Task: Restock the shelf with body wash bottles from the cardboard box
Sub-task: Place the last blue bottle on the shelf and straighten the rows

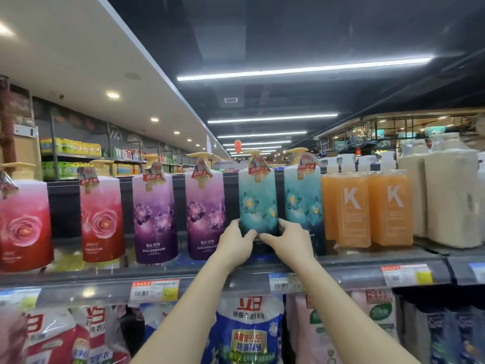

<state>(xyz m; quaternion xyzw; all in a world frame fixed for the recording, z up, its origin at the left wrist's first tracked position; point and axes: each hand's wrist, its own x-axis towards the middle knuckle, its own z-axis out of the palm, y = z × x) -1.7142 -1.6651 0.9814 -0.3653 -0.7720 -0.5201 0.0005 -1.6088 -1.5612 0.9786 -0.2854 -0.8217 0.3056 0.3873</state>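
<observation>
Looking from the head view up at a shop shelf. Holding a teal body wash bottle low down with both hands. Curling the left hand round its lower left side and the right hand round its lower right side, laying the thumbs on the front. Holding it upright at the front of the shelf, between a purple bottle on the left and a second teal bottle just beside it on the right. Covering the bottle's bottom with both hands, so not showing if it is touching the shelf. Seeing another purple bottle and red bottles standing further left. Seeing orange bottles and white bottles standing further right. Seeing price tags sticking on the shelf edge, and big bags sitting below it.
</observation>
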